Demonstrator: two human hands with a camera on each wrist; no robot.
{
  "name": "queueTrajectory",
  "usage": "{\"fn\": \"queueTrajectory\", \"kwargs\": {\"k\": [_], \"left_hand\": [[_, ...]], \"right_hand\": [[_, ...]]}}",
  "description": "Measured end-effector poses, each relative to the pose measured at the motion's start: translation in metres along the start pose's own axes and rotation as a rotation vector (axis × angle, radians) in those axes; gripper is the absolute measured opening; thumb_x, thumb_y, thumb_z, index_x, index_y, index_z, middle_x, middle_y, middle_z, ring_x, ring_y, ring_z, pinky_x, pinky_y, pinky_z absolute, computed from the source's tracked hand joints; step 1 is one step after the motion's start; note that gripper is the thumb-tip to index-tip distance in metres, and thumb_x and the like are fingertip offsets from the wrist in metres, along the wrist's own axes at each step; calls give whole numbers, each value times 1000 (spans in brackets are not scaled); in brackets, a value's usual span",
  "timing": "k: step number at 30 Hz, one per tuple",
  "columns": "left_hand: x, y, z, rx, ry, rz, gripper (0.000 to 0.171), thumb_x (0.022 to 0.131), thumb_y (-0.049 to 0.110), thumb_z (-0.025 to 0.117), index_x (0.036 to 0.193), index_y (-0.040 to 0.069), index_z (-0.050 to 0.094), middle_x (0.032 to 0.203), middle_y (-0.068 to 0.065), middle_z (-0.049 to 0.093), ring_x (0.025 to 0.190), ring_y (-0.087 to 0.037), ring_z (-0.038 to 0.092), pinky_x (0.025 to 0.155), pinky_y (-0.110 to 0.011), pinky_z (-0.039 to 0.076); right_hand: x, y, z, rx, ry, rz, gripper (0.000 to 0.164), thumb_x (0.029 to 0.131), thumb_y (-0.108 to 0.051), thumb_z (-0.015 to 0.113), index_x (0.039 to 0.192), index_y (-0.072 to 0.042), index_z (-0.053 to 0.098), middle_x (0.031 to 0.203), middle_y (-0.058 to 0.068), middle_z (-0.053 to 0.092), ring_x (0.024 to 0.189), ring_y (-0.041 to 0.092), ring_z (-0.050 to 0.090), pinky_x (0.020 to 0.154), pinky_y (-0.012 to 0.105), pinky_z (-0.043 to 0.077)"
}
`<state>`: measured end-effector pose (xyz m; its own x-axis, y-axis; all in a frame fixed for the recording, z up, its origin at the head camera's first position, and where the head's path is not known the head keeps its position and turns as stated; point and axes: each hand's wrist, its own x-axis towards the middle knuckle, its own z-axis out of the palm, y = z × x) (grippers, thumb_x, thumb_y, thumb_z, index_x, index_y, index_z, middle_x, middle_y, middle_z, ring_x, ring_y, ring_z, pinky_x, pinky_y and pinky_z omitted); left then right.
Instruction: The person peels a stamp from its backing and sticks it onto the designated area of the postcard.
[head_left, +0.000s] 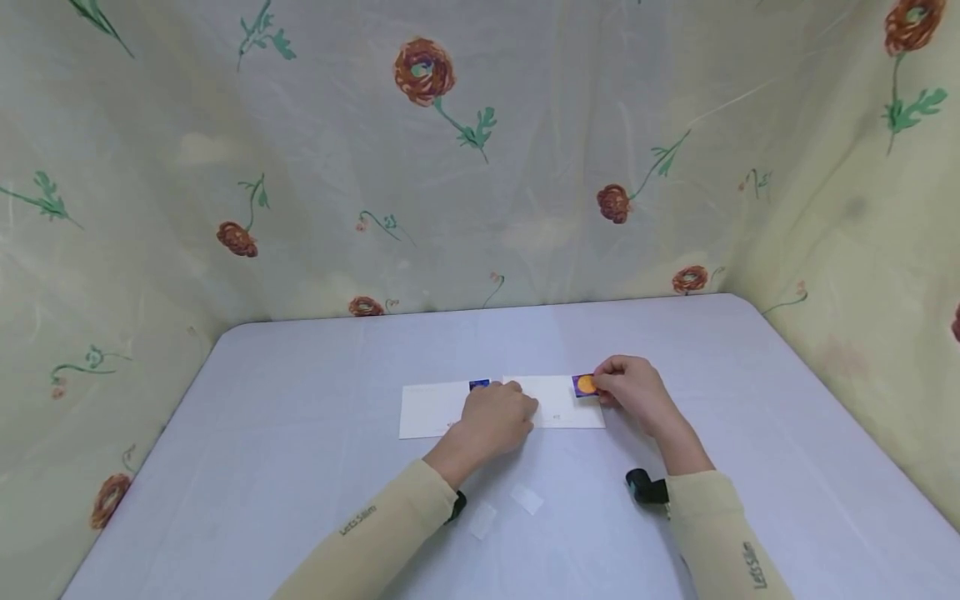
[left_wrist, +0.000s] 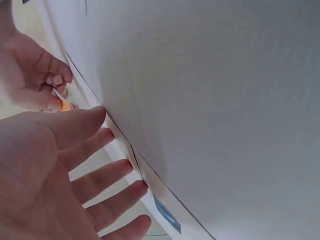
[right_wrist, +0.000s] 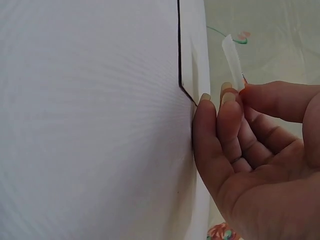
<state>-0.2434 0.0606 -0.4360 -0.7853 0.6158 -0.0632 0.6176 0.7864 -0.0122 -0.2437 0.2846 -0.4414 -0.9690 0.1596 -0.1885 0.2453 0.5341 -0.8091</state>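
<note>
Two white envelopes lie side by side on the table, a left envelope [head_left: 427, 408] and a right envelope [head_left: 558, 400]. Between thumb and fingers, my right hand [head_left: 636, 392] pinches a small purple stamp [head_left: 585, 385] with an orange disc, over the right envelope's upper right corner. In the right wrist view the stamp's white back [right_wrist: 231, 57] is tilted up off the paper. My left hand [head_left: 498, 417] rests with extended fingers where the two envelopes meet. Just beyond its fingers, a dark blue stamp [head_left: 478, 384] sits at the left envelope's top right corner, partly covered.
Two small pale paper pieces, one [head_left: 527, 499] beside the other [head_left: 482, 520], lie on the table nearer to me. A white cloth covers the table [head_left: 300, 400]. Flowered curtains [head_left: 525, 208] hang behind and along both sides.
</note>
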Motion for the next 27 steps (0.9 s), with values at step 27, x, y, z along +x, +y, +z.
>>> {"fn": "queueTrajectory", "kwargs": {"k": [27], "left_hand": [[0, -1, -4, 47, -1, 34, 22, 98, 30, 61, 115, 21, 72, 106, 1, 72, 78, -15, 63, 60, -30, 50]], "right_hand": [[18, 5, -3, -14, -63, 41, 28, 92, -16, 59, 107, 5, 67, 85, 6, 64, 70, 10, 55, 62, 18, 54]]}}
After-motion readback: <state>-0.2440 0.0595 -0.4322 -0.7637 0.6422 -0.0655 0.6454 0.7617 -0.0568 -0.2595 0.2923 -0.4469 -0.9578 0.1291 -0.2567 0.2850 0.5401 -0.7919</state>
